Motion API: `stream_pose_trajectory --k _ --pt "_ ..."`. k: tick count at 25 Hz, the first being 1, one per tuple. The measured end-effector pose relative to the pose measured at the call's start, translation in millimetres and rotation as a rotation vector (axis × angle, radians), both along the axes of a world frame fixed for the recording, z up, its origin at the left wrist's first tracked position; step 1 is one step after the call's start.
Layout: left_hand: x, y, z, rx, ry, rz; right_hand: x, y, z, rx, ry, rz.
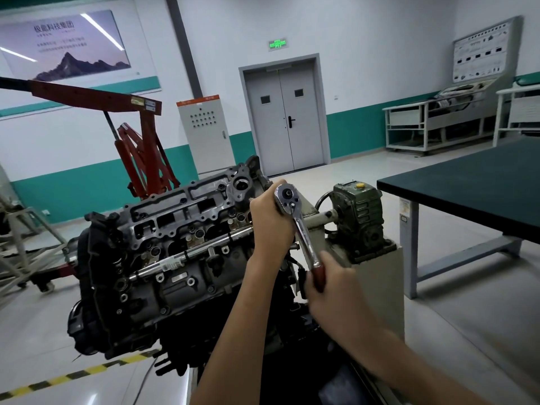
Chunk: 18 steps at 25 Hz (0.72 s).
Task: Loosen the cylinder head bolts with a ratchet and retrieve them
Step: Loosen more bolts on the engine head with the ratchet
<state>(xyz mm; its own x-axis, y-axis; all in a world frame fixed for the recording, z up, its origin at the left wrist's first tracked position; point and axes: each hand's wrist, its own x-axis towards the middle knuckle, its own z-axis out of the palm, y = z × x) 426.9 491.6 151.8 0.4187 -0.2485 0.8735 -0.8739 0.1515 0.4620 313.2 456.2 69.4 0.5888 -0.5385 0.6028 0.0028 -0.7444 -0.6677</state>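
White and teal walls enclose a workshop with a grey double door (285, 118) at the back. At the right stands a dark-topped table (467, 194), and at the left a red engine hoist (140, 135). An engine (175, 238) sits tilted on a stand in the middle, its bare cylinder head (187, 211) facing the camera, beside a green gearbox (359, 217). A long chrome bar (187, 254) lies across the head. The left hand (270, 223) curls round the head of the ratchet (298, 226) at the engine's right end, hiding whatever is beneath it. The right hand (333, 285) grips the ratchet's red handle.
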Motion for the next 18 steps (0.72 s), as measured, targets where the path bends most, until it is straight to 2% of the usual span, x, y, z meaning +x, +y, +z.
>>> stream_pose_trajectory --k 2,4,7,10,11,12,14,18 --pt "2.2 0.3 -0.6 -0.031 0.015 0.002 8.7 20.1 -2.0 0.090 -0.055 0.052" --pt "4.3 3.5 0.5 -0.006 0.019 0.006 2.6 12.0 2.3 0.055 -0.006 0.099" --pt "5.5 6.9 4.3 0.034 -0.002 0.002 -15.1 -39.4 27.4 -0.206 0.169 0.097" --pt "4.4 8.0 5.9 0.046 0.022 -0.006 -16.7 -84.8 67.6 -0.574 0.287 -0.088" --pt "3.1 8.5 6.4 0.052 0.028 -0.007 -16.0 -90.2 72.3 -0.602 0.290 -0.109" --pt "1.7 8.7 5.8 0.055 0.029 -0.007 -16.3 -88.8 69.1 -0.559 0.280 -0.096" --pt "0.3 8.6 4.2 0.041 0.018 -0.004 -16.5 -63.8 44.3 -0.316 0.224 -0.001" --pt "4.5 5.6 3.5 0.014 0.032 -0.001 -1.4 13.4 7.1 0.014 -0.023 0.048"
